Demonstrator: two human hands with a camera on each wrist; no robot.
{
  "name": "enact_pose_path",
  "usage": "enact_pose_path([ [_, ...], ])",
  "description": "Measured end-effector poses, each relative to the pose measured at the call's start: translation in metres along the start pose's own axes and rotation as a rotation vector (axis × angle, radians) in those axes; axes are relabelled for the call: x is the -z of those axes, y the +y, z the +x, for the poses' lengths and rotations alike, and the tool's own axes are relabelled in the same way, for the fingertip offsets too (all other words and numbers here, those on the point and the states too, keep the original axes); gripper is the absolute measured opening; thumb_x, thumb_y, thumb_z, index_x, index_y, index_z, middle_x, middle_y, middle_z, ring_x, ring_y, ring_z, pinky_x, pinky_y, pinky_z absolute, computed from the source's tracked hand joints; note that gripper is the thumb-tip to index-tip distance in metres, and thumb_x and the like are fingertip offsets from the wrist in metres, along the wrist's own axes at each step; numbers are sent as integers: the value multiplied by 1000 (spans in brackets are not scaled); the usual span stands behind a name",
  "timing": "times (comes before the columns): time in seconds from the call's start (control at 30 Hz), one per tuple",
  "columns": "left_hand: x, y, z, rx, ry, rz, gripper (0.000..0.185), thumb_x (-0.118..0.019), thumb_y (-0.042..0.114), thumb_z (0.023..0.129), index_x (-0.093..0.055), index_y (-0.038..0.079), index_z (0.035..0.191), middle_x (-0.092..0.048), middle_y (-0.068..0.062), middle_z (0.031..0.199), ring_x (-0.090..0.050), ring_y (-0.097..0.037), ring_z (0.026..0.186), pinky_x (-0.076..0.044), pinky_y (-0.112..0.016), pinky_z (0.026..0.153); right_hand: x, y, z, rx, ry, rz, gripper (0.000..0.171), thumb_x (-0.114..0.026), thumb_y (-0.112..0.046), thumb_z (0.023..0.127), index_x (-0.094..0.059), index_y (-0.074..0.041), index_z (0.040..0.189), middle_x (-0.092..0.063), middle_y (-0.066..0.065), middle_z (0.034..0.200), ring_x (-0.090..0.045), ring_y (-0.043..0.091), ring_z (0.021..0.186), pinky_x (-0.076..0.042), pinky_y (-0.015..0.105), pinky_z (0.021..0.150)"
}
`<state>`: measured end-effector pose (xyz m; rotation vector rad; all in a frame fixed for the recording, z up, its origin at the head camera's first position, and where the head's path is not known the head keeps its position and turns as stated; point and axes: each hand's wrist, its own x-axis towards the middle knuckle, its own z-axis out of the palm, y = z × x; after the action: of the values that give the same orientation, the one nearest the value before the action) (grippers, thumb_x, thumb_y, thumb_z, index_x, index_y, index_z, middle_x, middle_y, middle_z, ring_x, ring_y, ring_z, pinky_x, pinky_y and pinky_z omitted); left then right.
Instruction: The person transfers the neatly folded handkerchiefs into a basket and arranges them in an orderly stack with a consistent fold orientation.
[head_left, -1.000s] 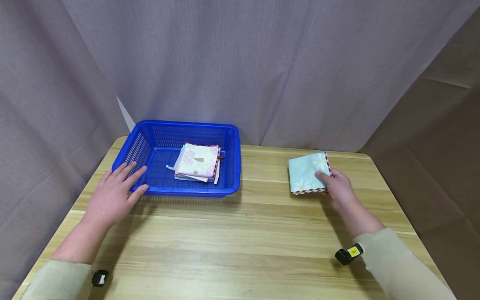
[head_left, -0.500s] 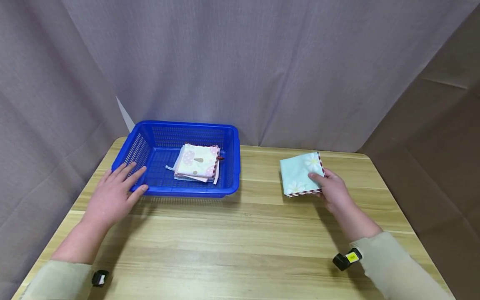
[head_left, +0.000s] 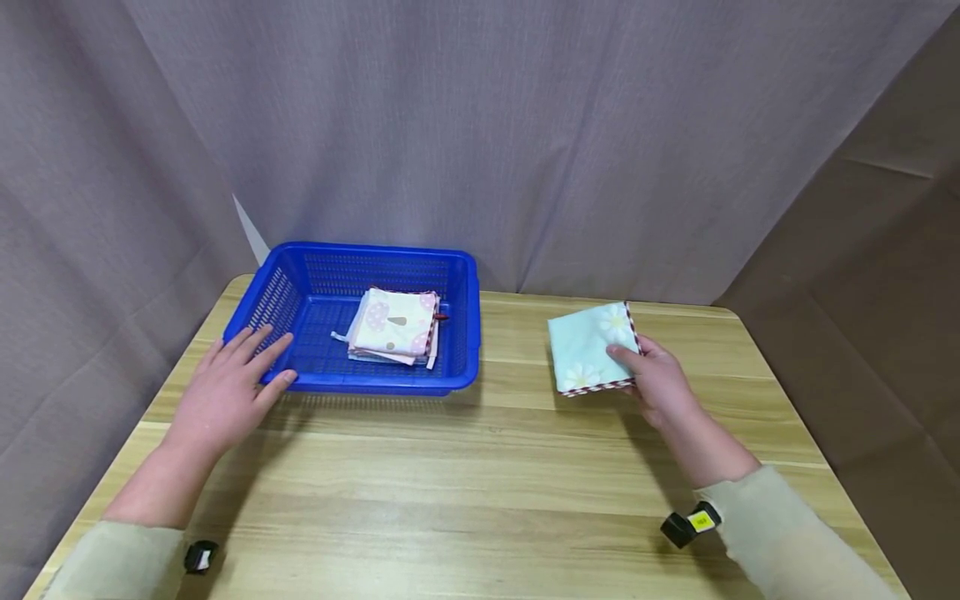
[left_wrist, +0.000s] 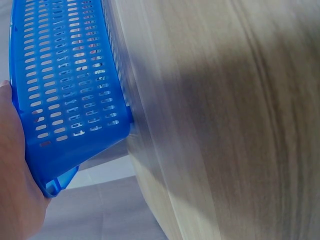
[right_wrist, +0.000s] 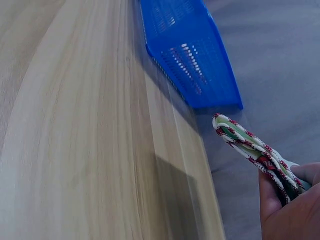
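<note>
My right hand (head_left: 660, 379) pinches a folded light-green handkerchief (head_left: 588, 346) by its right edge, thumb on top. White daisies and a red-and-white striped border mark the cloth. In the right wrist view the folded layers of the handkerchief (right_wrist: 255, 152) show edge-on, held above the table. My left hand (head_left: 232, 387) rests on the front left corner of a blue plastic basket (head_left: 367, 389), fingers straight and spread over the rim. Inside the basket, right of its middle, lies a small stack of folded handkerchiefs (head_left: 396, 323), the top one white with pink and brown patterns.
The basket stands at the back left of a wooden table (head_left: 450, 500). A grey curtain (head_left: 480, 142) hangs behind the table, and a brown panel (head_left: 885, 292) borders its right side. Bare wood lies between the basket and the right hand.
My right hand has moved left with the light-green handkerchief, bringing it closer to the basket. The left hand and the basket stay in place.
</note>
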<state>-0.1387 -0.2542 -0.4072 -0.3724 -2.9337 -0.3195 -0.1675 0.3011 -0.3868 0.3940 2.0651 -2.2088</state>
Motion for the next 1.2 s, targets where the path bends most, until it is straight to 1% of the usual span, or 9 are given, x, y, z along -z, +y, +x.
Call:
enact_pose_path([
  [0.07,0,0,0,-1,-1,-1,63,-40,54,103,-42,14,152,-32,-22,156,-22,-46,145,-3,-61,119,-4,-1,-1,5,-7,0,24,-68,-15,96,-57,-13,117,-70,-4,85,-70,9,70,-59,24,66],
  [0.13,0,0,0,0,-2,-1,64,-40,55,103,-42,15,152,-32,-22,156,-22,-46,145,-3,-60,119,-8,-3,-3,8,-10,-2,29,-68,-15,95,-56,-10,121,-70,-4,86,-70,10,70,-59,24,66],
  [0.3,1,0,0,2,-5,0,64,-39,55,103,-41,15,152,-32,-22,157,-22,-46,145,-3,-60,119,-20,-7,-5,6,-6,-15,35,-68,-16,95,-55,-7,126,-70,-4,84,-69,9,67,-58,22,62],
  [0.43,1,0,0,-3,1,-1,63,-40,55,103,-42,15,152,-33,-22,156,-22,-46,145,-3,-60,119,-28,-9,-6,6,3,-21,32,-69,-17,95,-57,-10,123,-69,-5,81,-66,7,63,-54,19,54],
  [0.53,0,-1,0,-15,21,2,62,-42,54,103,-43,15,151,-34,-22,155,-24,-45,145,-6,-60,119,-34,-10,-6,14,0,6,22,-68,-15,95,-59,-13,115,-69,-5,78,-65,6,60,-51,17,49],
  [0.67,-1,-2,1,-26,45,7,61,-44,52,102,-45,14,150,-37,-21,154,-26,-45,144,-10,-61,118,-41,-11,-5,19,-25,75,16,-67,-13,96,-61,-15,111,-70,-4,76,-67,7,61,-52,18,50],
  [0.77,-2,-3,1,-25,47,7,61,-45,53,102,-46,14,149,-37,-21,154,-26,-45,144,-10,-61,118,-47,-13,-5,17,-32,100,15,-66,-12,96,-61,-16,110,-70,-4,75,-67,7,61,-51,18,49],
  [1.03,-1,-3,0,-20,36,7,62,-42,54,102,-44,15,151,-35,-21,155,-24,-44,145,-9,-60,119,-63,-15,-4,16,-43,157,19,-64,-9,97,-59,-13,115,-71,-2,76,-69,9,62,-54,19,51],
  [1.2,0,-2,1,-20,33,8,63,-42,54,102,-44,14,151,-35,-21,155,-24,-45,145,-9,-60,119,-76,-16,-5,15,-45,207,21,-64,-7,97,-60,-13,117,-71,-1,81,-70,11,65,-58,23,58],
])
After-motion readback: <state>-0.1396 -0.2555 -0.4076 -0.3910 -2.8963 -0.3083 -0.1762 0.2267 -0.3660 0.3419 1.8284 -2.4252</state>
